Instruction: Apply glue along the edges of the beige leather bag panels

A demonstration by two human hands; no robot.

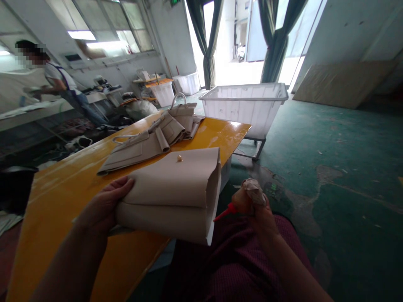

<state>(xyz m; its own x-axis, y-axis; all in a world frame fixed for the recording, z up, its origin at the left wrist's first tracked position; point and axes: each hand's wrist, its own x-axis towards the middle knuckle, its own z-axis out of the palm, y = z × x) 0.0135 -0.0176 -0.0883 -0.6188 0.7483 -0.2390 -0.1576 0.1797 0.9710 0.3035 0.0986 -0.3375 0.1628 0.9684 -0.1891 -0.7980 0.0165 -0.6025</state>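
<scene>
My left hand (108, 203) grips one end of a beige bag panel (170, 180), thumb on top and fingers underneath. The folded panel has a small gold stud and a long crease, and its open end faces right. In my right hand (260, 209) is a glue bottle (242, 200) with a red pointed nozzle and a crumpled wrapping around its base. The nozzle tip points left, close to the panel's open edge; whether they touch I cannot tell. More beige bag pieces (135, 150), some with handles, lie on the orange table (59, 188) behind.
A white plastic tub (245, 111) on a metal frame stands past the table's far corner. At the left, a person (63, 82) works at a long bench (47, 110). Further white bins (162, 92) stand near the curtained doorway, and a brown board (343, 84) leans against the right wall.
</scene>
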